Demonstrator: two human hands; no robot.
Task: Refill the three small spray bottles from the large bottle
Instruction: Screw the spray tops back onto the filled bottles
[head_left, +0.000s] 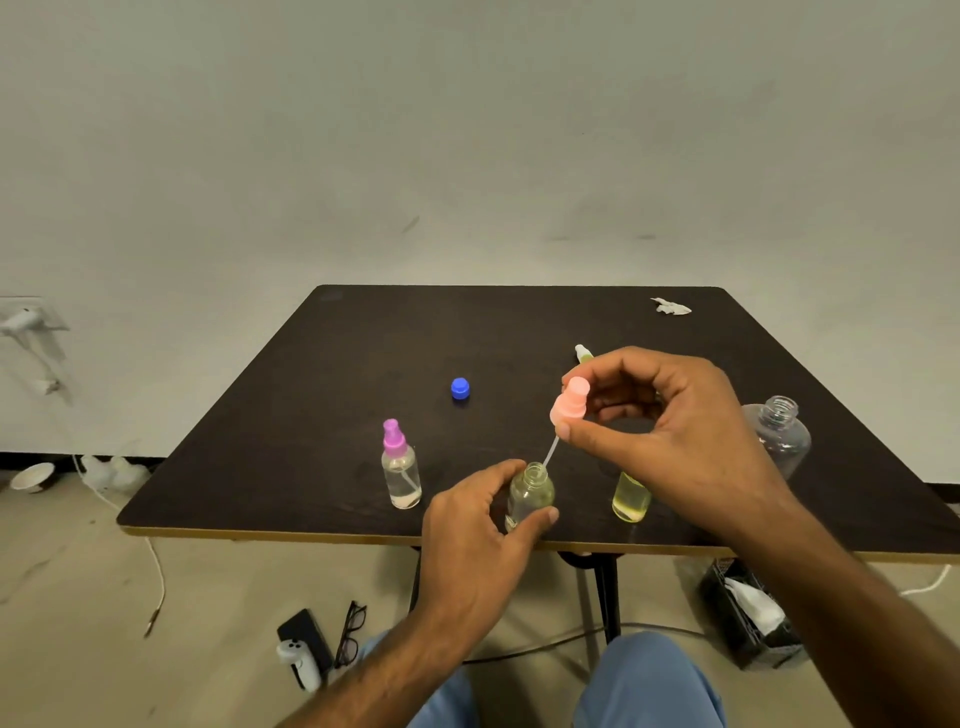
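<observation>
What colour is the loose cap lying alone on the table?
Blue. The cap shows clearly in the head view, on the dark table.

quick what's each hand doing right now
Left hand: closed around the small open bottle on the table.
Right hand: closed, pinching the pink spray top above that bottle.

A crumpled tissue (671, 307) lay at the bench's (519, 332) far corner; glasses (351, 633) and a controller (301, 665) sat on the floor.

No readable text, label, brand or number anywhere (bottles plain, without labels; floor items too small to tell).
</observation>
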